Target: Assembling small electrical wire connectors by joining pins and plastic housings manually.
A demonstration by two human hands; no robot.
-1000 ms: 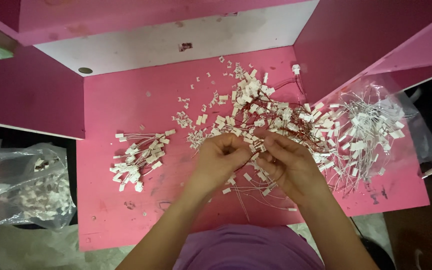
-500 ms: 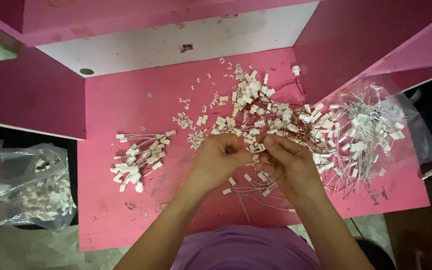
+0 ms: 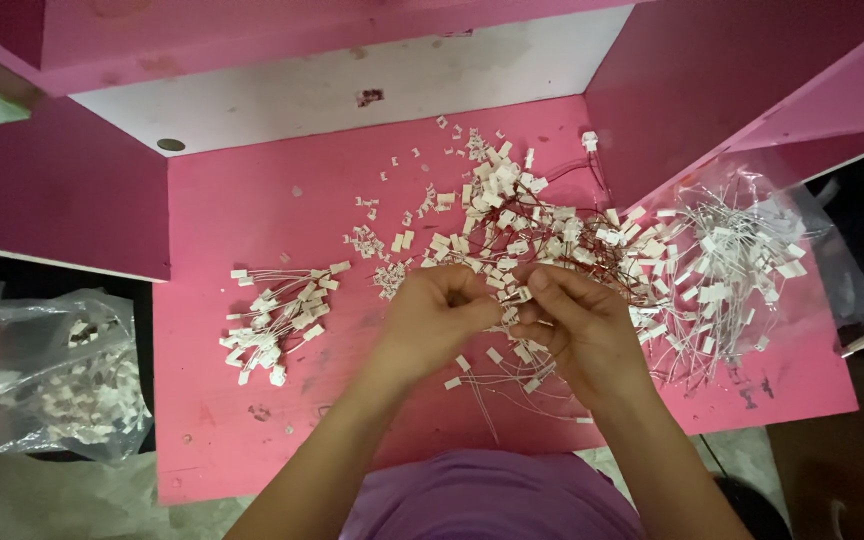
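**Hands huddled over the wire pile, barely moved**

Not much has shifted since the earlier frames: both hands sit in the same spot at the front middle of the pink table (image 3: 252, 210), and the piles look untouched. Fingers may have curled slightly tighter, that's about it.

Left hand (image 3: 435, 312) is curled, fingertips pinched toward the middle. Right hand (image 3: 574, 325) mirrors it, fingers bent in, and between them they're nipping a small white connector (image 3: 517, 295) on thin wire, right at the near edge of the big tangled heap of wired connectors (image 3: 522, 225). Can't tell which hand really has the grip, the fingers cover it. My guess is they're held close and high so the tiny piece stays steady and clear of the tangle.

Out from there: a neat fanned bundle of finished-looking leads (image 3: 277, 320) lies well to the left, apart from the mess, probably kept separate on purpose. Loose bits without wires (image 3: 392, 205) are scattered behind. A clear bag of white-wired pieces (image 3: 722, 260) spills open on the right, touching the heap.

Room-wise, bare pink surface runs between the left bundle and the hands, and along the front edge. Magenta panels (image 3: 62, 190) box in both sides, and another plastic bag (image 3: 42, 385) sits off the table, lower left.
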